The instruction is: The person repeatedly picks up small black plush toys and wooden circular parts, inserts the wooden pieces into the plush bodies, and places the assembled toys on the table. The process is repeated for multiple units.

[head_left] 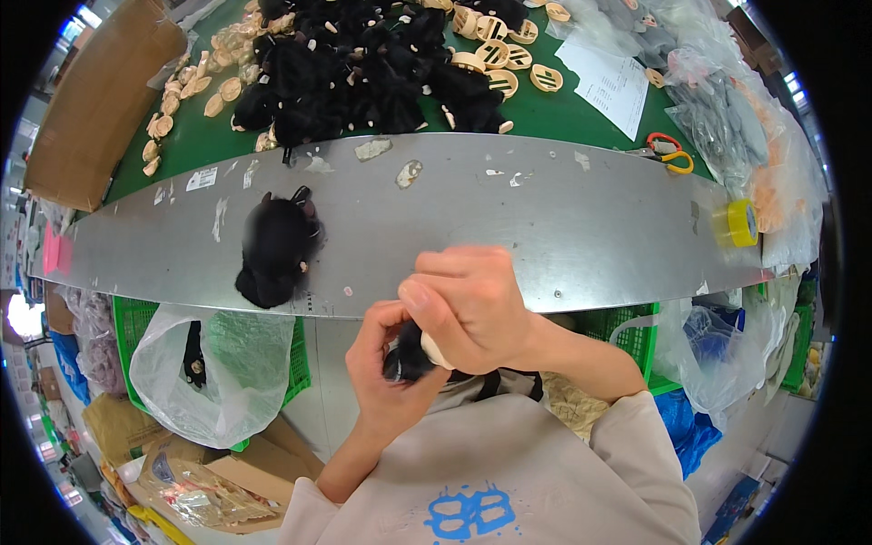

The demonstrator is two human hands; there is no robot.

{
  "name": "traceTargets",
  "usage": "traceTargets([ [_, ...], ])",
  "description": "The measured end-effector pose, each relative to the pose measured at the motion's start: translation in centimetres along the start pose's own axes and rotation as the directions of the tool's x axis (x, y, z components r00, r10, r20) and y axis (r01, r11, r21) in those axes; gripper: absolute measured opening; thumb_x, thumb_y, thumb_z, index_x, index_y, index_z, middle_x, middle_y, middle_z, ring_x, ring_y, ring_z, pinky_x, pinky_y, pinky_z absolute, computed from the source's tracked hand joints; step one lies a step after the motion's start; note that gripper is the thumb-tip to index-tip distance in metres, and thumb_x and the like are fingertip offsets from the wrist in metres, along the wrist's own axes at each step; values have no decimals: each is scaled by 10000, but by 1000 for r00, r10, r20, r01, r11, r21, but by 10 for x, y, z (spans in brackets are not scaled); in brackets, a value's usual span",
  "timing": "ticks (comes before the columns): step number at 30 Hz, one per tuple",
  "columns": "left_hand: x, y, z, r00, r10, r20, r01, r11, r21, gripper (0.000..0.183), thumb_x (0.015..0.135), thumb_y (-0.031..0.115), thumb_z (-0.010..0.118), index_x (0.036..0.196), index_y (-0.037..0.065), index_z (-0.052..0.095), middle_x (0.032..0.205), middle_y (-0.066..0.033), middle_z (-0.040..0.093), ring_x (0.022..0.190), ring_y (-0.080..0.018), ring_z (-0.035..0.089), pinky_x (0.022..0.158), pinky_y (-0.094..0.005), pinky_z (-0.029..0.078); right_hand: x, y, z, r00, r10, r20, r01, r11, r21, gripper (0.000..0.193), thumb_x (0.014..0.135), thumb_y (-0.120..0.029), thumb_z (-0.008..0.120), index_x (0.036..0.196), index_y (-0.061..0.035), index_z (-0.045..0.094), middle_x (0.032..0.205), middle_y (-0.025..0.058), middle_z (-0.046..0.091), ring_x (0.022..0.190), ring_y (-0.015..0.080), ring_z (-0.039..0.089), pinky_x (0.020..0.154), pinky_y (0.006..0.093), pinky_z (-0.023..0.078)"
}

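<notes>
Close to my body, in front of the table edge, my left hand is closed around a small black plush toy. My right hand is a fist pressed over the top of it, thumb bent toward the left fingers. Below the right palm shows a cream rounded piece, against the black plush. Whatever the right fingers grip is hidden. Another black plush toy with small ears lies on the grey metal tabletop, left of my hands.
Black plush toys are heaped on the green surface beyond, beside slotted cream oval parts. Scissors, a paper sheet and yellow tape lie right. A cardboard box stands far left; a bag-lined green crate sits below.
</notes>
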State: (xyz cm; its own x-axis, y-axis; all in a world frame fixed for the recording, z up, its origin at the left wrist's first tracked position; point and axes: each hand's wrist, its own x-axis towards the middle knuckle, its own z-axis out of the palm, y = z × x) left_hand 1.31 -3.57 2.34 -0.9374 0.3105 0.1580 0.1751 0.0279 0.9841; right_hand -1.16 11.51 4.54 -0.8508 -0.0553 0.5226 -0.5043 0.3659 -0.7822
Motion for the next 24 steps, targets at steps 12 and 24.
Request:
traceTargets([
  [12,5,-21,-16,973,-148,-179,105,968,-229,380,762,-68,625,1130,-13,549,1001,-41,616,895,-82,575,804,-217,460,-13,16,18,900,434,41,-421,841,341,399,1012,-254,505,709,4,529,593,50,474,535,95,404,491,288,330],
  [24,3,-25,-51,928,-311,-206,187,866,-464,194,925,39,571,1093,-27,643,994,-5,660,912,-65,595,828,-224,465,-9,-1,33,926,304,224,-363,881,304,390,871,-124,702,1229,-43,569,1067,83,603,848,135,588,711,267,488],
])
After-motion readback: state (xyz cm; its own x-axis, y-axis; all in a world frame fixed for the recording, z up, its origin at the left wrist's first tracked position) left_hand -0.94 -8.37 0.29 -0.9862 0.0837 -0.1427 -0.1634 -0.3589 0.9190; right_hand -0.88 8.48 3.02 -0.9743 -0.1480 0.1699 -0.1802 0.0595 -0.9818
